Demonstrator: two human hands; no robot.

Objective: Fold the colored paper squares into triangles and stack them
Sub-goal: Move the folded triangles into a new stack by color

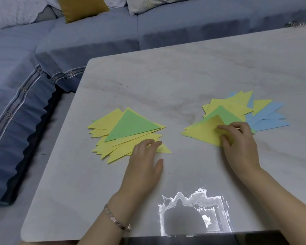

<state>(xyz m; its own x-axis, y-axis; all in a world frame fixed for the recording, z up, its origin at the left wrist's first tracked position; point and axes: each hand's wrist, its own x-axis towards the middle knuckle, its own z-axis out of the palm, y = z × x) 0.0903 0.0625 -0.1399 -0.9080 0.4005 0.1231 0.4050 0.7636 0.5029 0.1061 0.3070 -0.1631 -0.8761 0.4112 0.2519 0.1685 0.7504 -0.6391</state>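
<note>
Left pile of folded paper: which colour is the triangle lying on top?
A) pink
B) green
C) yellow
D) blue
B: a green triangle lies on top of the left pile, over yellow sheets. The left hand rests flat on the pile's near edge. Blue paper shows only in the other pile, where the right hand grips a yellow triangle.

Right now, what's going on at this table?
A person works with two loose piles of folded paper triangles on the table. The left hand rests flat on the near edge of the left pile, which is yellow with a green triangle on top. The right hand pinches the yellow triangle on top of the right pile, a mix of yellow, green and blue.
</note>
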